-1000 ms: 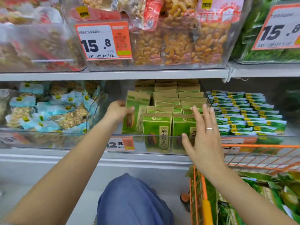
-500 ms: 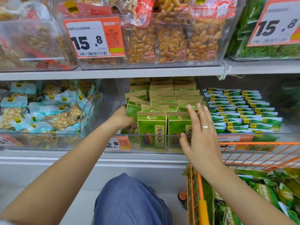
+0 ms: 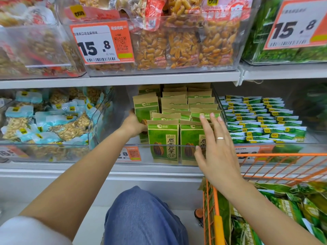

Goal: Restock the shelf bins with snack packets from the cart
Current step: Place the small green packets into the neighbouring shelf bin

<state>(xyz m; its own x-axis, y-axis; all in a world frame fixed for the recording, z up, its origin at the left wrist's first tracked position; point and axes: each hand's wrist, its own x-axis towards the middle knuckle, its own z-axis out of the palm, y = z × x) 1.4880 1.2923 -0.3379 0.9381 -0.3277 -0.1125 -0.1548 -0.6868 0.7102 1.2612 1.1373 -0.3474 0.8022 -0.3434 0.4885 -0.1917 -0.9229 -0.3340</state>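
Orange price tag (image 3: 102, 42) on the clear bin, upper centre of frame: "15.8", QR code and barcode. Second tag (image 3: 297, 23), upper right: "15.8". Front green seed packet (image 3: 163, 141), centre: "洽洽" with "原香瓜子" set vertically. Lower tag (image 3: 130, 153), partly hidden: ".8".

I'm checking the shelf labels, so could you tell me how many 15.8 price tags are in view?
2. One price tag is on the upper-shelf peanut bin; the other price tag is on the green-packet bin at upper right. Lower tags are partly hidden and unreadable.
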